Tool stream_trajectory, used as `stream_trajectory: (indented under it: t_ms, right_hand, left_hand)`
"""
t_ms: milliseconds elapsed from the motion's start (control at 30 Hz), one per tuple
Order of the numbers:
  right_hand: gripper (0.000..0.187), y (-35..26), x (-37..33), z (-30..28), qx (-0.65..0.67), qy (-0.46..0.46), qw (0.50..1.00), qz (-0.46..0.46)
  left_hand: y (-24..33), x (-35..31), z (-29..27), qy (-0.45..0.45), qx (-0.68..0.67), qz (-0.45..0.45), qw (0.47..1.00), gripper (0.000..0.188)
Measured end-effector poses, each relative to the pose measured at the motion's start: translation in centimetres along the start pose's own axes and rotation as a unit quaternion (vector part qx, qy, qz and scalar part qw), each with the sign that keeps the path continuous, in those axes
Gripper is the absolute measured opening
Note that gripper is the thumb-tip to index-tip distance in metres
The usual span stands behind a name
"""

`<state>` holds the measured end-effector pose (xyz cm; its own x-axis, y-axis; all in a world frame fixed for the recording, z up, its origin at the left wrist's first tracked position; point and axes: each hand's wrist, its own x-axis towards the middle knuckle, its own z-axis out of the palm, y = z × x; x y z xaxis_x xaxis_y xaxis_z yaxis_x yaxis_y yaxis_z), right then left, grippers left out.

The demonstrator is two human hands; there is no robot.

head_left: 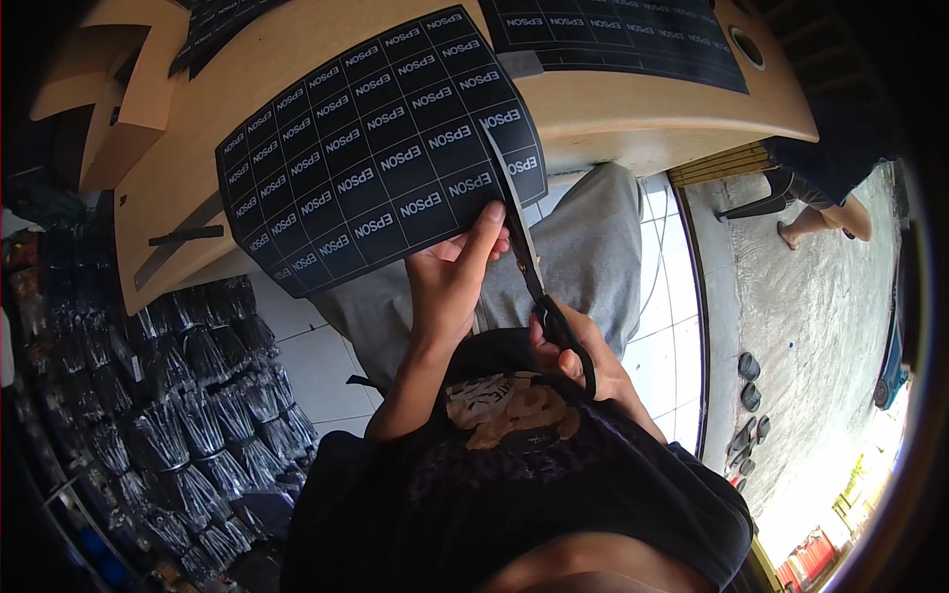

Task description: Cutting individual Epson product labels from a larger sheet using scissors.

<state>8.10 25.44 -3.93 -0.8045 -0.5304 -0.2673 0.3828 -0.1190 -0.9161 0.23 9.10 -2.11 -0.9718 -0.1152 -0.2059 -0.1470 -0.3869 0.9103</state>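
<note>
A black sheet [366,148] printed with a grid of white lettered boxes is held up over the table's near edge. My left hand [455,272] pinches its near edge, thumb on top and fingers underneath. In my right hand [598,361] is a pair of scissors [526,242] with black handles, my fingers through the loops. Its long blades point away from me and lie along a grid line near the sheet's right side. The strip right of the blades is still beside the rest of the sheet; the cut's exact length is hidden by the blades.
The wooden table [583,119] bears another black printed sheet [623,40] at the back right and dark strips [186,235] at the left. Plastic-wrapped bundles [198,425] are stacked at the lower left. Outside at the right are a person [830,212] and several pieces of footwear [749,395].
</note>
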Motion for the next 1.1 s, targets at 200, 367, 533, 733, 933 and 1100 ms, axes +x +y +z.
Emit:
stream_trajectory:
  t_ms: [200, 367, 533, 733, 933, 1100]
  right_hand:
    - [0.062, 0.0, 0.2, 0.6, -0.012, 0.015, 1.000, -0.019]
    - [0.060, 0.2, 0.1, 0.9, -0.014, 0.022, 1.000, -0.011]
    - [0.056, 0.4, 0.3, 1.5, -0.018, 0.037, 0.999, -0.030]
    - [0.052, 0.8, 0.3, 1.5, -0.028, 0.046, 0.998, -0.021]
    - [0.047, 1.0, 0.3, 1.6, -0.009, 0.056, 0.998, -0.039]
    - [0.046, 1.6, 0.3, 1.5, -0.017, 0.066, 0.997, -0.038]
  left_hand:
    - [0.1, 0.1, 0.0, 0.000, 0.009, 0.003, 1.000, 0.007]
    - [0.0, 0.0, 0.1, 0.002, 0.014, 0.000, 1.000, 0.007]
    - [0.1, 0.0, 0.1, 0.001, 0.020, 0.003, 1.000, 0.008]
    - [0.0, 0.0, 0.1, 0.001, 0.015, 0.009, 1.000, 0.008]
    - [0.0, 0.0, 0.0, -0.002, 0.016, 0.008, 1.000, 0.008]
    - [0.1, 0.0, 0.1, -0.004, 0.015, 0.004, 1.000, 0.007]
